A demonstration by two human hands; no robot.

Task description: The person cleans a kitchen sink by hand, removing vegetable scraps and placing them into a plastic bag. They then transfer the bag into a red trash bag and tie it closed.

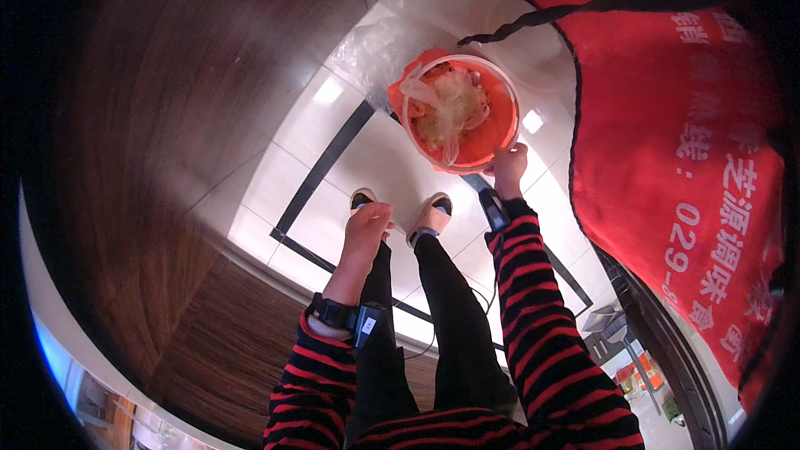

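Observation:
A round bin [517, 114] with a pale rim, lined with a red plastic bag [500, 137], stands before me. Inside lies a knotted clear plastic bag [453, 103] holding what looks like food scraps. My right hand [510, 165] grips the near right side of the rim. Nearer to me, my left hand [370, 225] hangs above my left shoe, apart from the bin. Its fingers are curled together, and nothing shows in them. Black devices are strapped on both wrists.
Dark wood-grain panels [156, 106] rise on the left. A red apron [637, 137] with black trim and white writing hangs on the right. Crumpled clear plastic [369, 53] lies beyond the bin on pale floor tiles [369, 144]. A cable runs by my legs.

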